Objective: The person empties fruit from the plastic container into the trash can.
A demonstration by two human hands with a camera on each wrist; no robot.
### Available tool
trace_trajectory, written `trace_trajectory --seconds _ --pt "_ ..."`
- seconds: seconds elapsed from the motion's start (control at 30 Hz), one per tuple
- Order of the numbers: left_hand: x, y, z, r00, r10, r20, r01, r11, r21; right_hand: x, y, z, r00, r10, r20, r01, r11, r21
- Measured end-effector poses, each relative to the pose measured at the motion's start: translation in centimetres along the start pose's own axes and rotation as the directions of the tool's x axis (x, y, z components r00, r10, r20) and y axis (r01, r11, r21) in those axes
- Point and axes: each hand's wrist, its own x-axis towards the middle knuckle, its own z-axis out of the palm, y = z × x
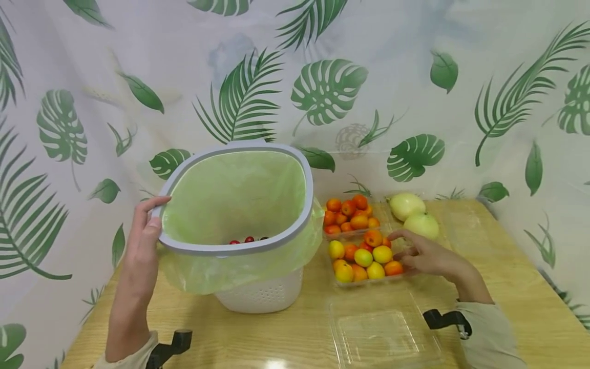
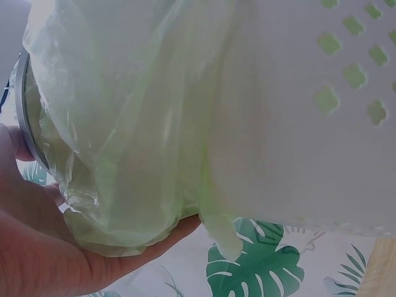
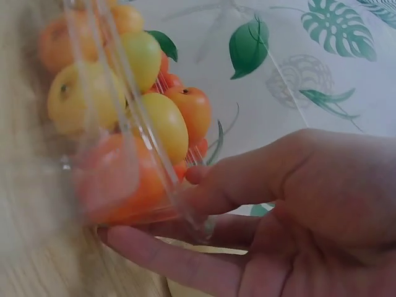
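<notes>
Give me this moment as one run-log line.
left grip: holds bin rim; right grip: pinches front fruit tray; inside bin: red fruit

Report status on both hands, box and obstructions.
Left hand gripping grey rim of bin. Right hand pinching nearer fruit box at right. Orange and yellow fruit piled inside. Clear plastic piece in front, seemingly not blocking.
</notes>
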Motion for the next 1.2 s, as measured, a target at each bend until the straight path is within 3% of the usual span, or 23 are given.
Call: trace_trajectory --seconds 0.3,0.6,0.83,1.0,1.2 --pt "-0.2 -0.1 0.2 1.000 -0.005 0.012 0.005 1.000 -0.002 -0.7 -0.1 -0.7 0.992 -0.084 -0.099 0.100 0.981 0.166" --pt "-0.1 -0.5 0.1 1.000 0.006 0.021 -0.006 1.000 -0.014 -2.0 -1.0 -2.0 0.985 -0.116 -0.126 0.147 0.950 0.274" --pt "0.0 -0.3 0.0 1.000 0.003 0.021 -0.003 1.000 -0.001 -2.3 -1.4 -2.4 0.972 -0.205 -0.113 0.233 0.882 0.410" --pt "0.3 -0.2 -0.1 0.999 0.036 0.018 -0.036 0.999 -0.013 -2.3 -2.0 -2.6 0.959 -0.248 -0.139 0.284 0.842 0.459" --pt "0.1 -0.2 -0.1 1.000 0.000 0.021 0.000 1.000 -0.011 -2.8 -3.0 -3.0 0.946 -0.285 -0.154 0.323 0.789 0.522"
